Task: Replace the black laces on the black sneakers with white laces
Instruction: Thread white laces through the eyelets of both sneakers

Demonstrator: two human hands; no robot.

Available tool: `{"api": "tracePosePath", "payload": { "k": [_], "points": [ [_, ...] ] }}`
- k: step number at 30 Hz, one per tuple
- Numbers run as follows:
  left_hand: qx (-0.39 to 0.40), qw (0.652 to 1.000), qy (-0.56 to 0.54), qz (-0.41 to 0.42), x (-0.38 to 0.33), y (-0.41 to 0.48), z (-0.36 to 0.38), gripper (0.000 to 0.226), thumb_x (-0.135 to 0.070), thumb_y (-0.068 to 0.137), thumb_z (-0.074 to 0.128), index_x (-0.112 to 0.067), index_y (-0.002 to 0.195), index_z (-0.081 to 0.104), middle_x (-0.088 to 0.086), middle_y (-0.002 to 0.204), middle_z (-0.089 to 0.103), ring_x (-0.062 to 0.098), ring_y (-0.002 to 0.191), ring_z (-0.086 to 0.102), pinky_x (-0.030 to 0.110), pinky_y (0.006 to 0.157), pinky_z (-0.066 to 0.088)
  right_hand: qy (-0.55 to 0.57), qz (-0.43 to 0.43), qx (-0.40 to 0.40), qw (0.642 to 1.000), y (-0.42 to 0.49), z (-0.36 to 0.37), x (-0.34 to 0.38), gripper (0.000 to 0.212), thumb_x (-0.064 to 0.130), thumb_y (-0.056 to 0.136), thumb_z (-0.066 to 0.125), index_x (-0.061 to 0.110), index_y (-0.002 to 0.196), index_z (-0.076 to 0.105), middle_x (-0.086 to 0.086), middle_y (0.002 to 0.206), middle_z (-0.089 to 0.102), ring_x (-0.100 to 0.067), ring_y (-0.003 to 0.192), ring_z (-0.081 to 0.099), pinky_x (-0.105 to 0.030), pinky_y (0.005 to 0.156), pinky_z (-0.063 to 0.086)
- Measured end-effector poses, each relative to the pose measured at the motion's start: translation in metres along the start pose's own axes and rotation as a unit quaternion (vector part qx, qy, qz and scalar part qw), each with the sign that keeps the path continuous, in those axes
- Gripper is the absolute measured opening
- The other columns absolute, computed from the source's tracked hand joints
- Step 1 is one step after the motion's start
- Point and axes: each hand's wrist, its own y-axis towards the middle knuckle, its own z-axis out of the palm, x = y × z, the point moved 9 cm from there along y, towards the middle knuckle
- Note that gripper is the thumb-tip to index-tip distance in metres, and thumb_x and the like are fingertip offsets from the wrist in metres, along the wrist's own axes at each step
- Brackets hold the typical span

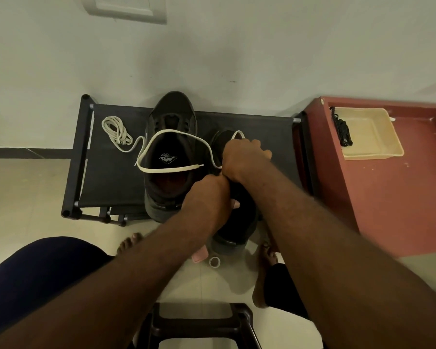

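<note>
Both hands are on the right sneaker (234, 222), which stands toe-away at the right of the black rack (111, 172); the left hand (207, 195) is curled round its near collar and pins it down, and the right hand (242, 157) is closed over the front eyelets, gripping the white lace (171, 131), a small loop of which shows just beyond the knuckles; the eyelets themselves are hidden under that hand. From there the free length runs left, draped across the open mouth of the left sneaker (170, 109), its tip resting on that shoe's right rim. The step looks like threading the lowest eyelets; to do it well, keep the shoe pinned, draw the slack through steadily, keep the lace flat rather than twisted, and match the two ends before crossing upward; the draped length may snag on the other shoe's collar, so lifting it clear first would help. Counted: two black sneakers, both without black laces as far as can be seen; two white laces, it seems, one in hand and one coiled lace (116, 132) at the rack's far left; one bundle of black laces (341, 129) in the single beige tray (370, 139) on the red ledge (400, 197) to the right, its strands too tangled to count.
</note>
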Motion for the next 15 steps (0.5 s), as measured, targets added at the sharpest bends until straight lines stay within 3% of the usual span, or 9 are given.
{"api": "tracePosePath", "payload": {
  "k": [6, 11, 13, 15],
  "points": [
    [-0.004, 1.000, -0.019, -0.017, 0.003, -0.003, -0.001, 0.049, -0.037, 0.089, 0.069, -0.014, 0.131, 0.057, 0.008, 0.119, 0.064, 0.027, 0.106, 0.064, 0.042, 0.093, 0.053, -0.019, 0.043, 0.095, 0.994, 0.012, 0.019, -0.002, 0.050, 0.029, 0.091, 0.066, 0.017, 0.137, 0.051, -0.021, 0.145, 0.041, -0.046, 0.135, 0.032, -0.057, 0.105, 0.037],
    [-0.010, 1.000, -0.006, -0.011, 0.002, -0.008, 0.001, 0.048, -0.036, 0.093, 0.064, -0.012, 0.133, 0.053, 0.010, 0.122, 0.059, 0.028, 0.108, 0.062, 0.040, 0.092, 0.052, -0.075, 0.013, 0.117, 0.990, 0.009, 0.015, -0.001, 0.055, 0.034, 0.089, 0.069, 0.016, 0.138, 0.049, -0.018, 0.144, 0.042, -0.043, 0.137, 0.032, -0.059, 0.112, 0.030],
    [-0.013, 1.000, -0.004, -0.012, 0.002, -0.010, -0.002, 0.048, -0.037, 0.094, 0.063, -0.012, 0.134, 0.052, 0.011, 0.123, 0.058, 0.029, 0.109, 0.061, 0.041, 0.093, 0.052, -0.061, -0.033, 0.085, 0.994, 0.000, 0.005, 0.002, 0.037, 0.036, 0.090, 0.068, 0.016, 0.119, 0.056, -0.012, 0.126, 0.050, -0.033, 0.130, 0.039, -0.055, 0.111, 0.033],
    [-0.020, 1.000, -0.005, -0.009, 0.002, -0.011, -0.005, 0.047, -0.037, 0.093, 0.064, -0.012, 0.132, 0.054, 0.012, 0.122, 0.059, 0.031, 0.110, 0.061, 0.043, 0.093, 0.052, 0.014, -0.076, 0.046, 0.996, -0.009, -0.004, -0.001, 0.028, 0.038, 0.087, 0.069, 0.015, 0.085, 0.054, -0.007, 0.098, 0.052, -0.027, 0.109, 0.052, -0.049, 0.099, 0.045]
  ]
}}
